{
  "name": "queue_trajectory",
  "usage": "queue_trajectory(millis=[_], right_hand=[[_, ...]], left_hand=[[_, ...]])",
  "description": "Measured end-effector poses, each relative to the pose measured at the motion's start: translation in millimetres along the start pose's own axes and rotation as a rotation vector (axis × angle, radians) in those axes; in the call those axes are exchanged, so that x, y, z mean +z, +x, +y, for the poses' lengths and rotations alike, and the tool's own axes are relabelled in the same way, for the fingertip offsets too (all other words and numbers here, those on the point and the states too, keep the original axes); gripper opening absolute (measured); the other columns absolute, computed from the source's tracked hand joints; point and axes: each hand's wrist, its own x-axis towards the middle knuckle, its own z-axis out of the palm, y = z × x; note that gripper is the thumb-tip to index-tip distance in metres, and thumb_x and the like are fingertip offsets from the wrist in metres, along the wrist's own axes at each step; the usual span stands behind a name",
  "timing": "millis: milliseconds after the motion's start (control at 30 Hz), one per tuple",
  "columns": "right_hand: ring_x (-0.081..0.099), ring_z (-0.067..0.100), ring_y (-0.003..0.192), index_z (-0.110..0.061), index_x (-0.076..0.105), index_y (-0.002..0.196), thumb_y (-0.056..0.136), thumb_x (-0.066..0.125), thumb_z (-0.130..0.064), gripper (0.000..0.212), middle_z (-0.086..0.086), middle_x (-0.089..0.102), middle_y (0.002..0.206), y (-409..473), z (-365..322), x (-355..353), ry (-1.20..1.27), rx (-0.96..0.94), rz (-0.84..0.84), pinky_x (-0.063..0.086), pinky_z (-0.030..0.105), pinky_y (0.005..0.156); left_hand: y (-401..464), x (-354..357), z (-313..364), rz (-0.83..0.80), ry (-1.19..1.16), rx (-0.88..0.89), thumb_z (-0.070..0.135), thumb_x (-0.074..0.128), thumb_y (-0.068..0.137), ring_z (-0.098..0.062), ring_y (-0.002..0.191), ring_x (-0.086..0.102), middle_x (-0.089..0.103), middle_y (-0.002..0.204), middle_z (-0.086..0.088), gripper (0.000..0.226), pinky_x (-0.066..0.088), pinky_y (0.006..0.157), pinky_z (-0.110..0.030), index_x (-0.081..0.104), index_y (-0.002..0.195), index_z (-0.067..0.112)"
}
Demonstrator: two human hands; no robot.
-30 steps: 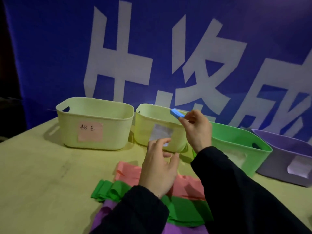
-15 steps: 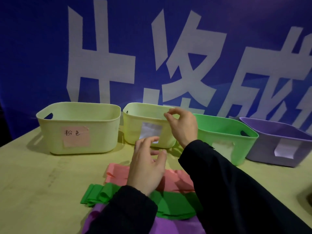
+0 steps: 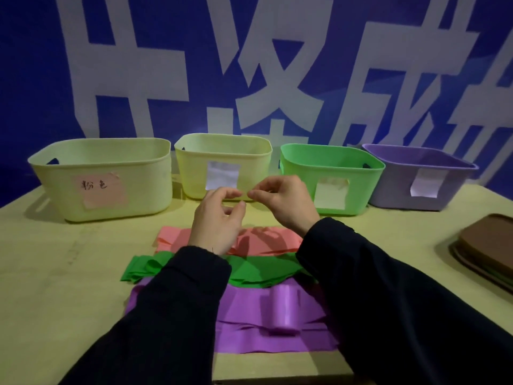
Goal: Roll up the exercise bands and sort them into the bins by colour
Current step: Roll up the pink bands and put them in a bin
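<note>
Three flat exercise bands lie in a pile on the table: a pink band (image 3: 266, 240) farthest, a green band (image 3: 258, 269) in the middle, a purple band (image 3: 241, 309) nearest. A rolled purple band (image 3: 284, 309) sits on the flat purple one. Behind them stand four bins in a row: a pale yellow bin with a pink label (image 3: 144, 173), a pale yellow bin with a white label (image 3: 191, 168), a green bin (image 3: 361, 173) and a purple bin (image 3: 397, 179). My left hand (image 3: 219, 218) and my right hand (image 3: 283, 201) hover over the pink band, fingertips almost meeting, loosely curled and holding nothing.
Stacked brown trays (image 3: 485, 245) lie at the table's right edge. A blue banner with large white characters (image 3: 277, 79) rises right behind the bins. Bare wooden tabletop (image 3: 69, 273) stretches to the left of the bands.
A second ago my right hand held a blue roll over the white-labelled yellow bin. The roll is gone from it now, and the hand has drawn back down beside my left hand.
</note>
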Motion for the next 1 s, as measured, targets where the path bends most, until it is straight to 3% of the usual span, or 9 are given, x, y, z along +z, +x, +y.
queue_trajectory(millis=[133, 267, 367, 500, 667, 867, 933, 1000], right_hand=[[0.063, 0.009, 0.069, -0.016, 0.078, 0.083, 0.086, 0.078, -0.031, 0.016, -0.004, 0.073, 0.074, -3, 0, -4, -0.039, 0.011, -0.095, 0.053, 0.032, 0.068], [0.054, 0.004, 0.061, -0.014, 0.077, 0.082, 0.087, 0.077, -0.029, 0.016, -0.008, 0.065, 0.065, -15, 0, -23, -0.034, 0.043, -0.132, 0.044, 0.026, 0.065], [0.054, 0.006, 0.062, -0.019, 0.074, 0.079, 0.089, 0.074, -0.028, 0.014, -0.011, 0.062, 0.062, -30, -1, -43, -0.049, 0.028, -0.130, 0.044, 0.028, 0.064], [0.055, 0.014, 0.063, -0.011, 0.074, 0.082, 0.091, 0.071, -0.027, 0.019, 0.004, 0.068, 0.070, -48, 10, -71, -0.101, 0.009, -0.095, 0.047, 0.034, 0.064], [0.067, 0.028, 0.078, -0.011, 0.075, 0.084, 0.090, 0.071, -0.024, 0.014, 0.008, 0.073, 0.080, -65, 32, -114, -0.073, 0.071, 0.008, 0.056, 0.049, 0.079], [0.069, 0.019, 0.082, -0.021, 0.074, 0.086, 0.091, 0.069, -0.033, 0.014, -0.003, 0.074, 0.083, -107, 64, -185, -0.165, 0.120, 0.215, 0.057, 0.042, 0.079], [0.068, 0.023, 0.085, -0.020, 0.073, 0.090, 0.093, 0.064, -0.035, 0.018, -0.001, 0.074, 0.088, -121, 83, -212, -0.311, 0.196, 0.238, 0.055, 0.038, 0.076], [0.065, 0.029, 0.092, -0.021, 0.071, 0.099, 0.094, 0.056, -0.034, 0.020, 0.001, 0.072, 0.097, -138, 109, -238, -0.604, 0.318, 0.221, 0.053, 0.037, 0.075]], left_hand=[[1, 0, 0, -0.008, -0.047, -0.003, 0.020, 0.063, 0.097, -0.013, 0.093, 0.067, 0.064, 0.113, 0.001, 0.013, 0.058, 0.070, -0.030, 0.065, 0.109, 0.022], [-10, 7, 12, -0.067, -0.067, -0.041, 0.017, 0.062, 0.096, -0.024, 0.087, 0.071, 0.071, 0.095, 0.000, 0.014, 0.059, 0.080, -0.048, 0.067, 0.091, 0.029], [-13, 18, 27, -0.180, 0.069, 0.005, 0.018, 0.063, 0.095, -0.025, 0.087, 0.071, 0.070, 0.089, 0.002, 0.013, 0.057, 0.081, -0.042, 0.067, 0.086, 0.027], [-17, 39, 59, -0.263, 0.203, 0.046, 0.017, 0.062, 0.093, -0.024, 0.086, 0.069, 0.071, 0.085, 0.000, 0.008, 0.052, 0.080, -0.036, 0.069, 0.092, 0.016], [-26, 83, 101, -0.322, 0.333, 0.137, 0.018, 0.062, 0.092, -0.025, 0.086, 0.063, 0.069, 0.086, -0.003, 0.004, 0.048, 0.078, -0.031, 0.066, 0.091, 0.019], [-41, 160, 141, -0.437, 0.225, 0.160, 0.018, 0.063, 0.091, -0.026, 0.088, 0.066, 0.070, 0.090, -0.003, 0.005, 0.054, 0.085, -0.038, 0.065, 0.090, 0.022], [-55, 186, 151, -0.485, 0.221, 0.195, 0.022, 0.064, 0.092, -0.025, 0.087, 0.067, 0.071, 0.092, -0.002, 0.003, 0.054, 0.085, -0.037, 0.066, 0.094, 0.023], [-69, 209, 158, -0.531, 0.206, 0.227, 0.023, 0.064, 0.092, -0.024, 0.089, 0.066, 0.071, 0.097, 0.000, 0.005, 0.052, 0.085, -0.034, 0.065, 0.097, 0.022]])
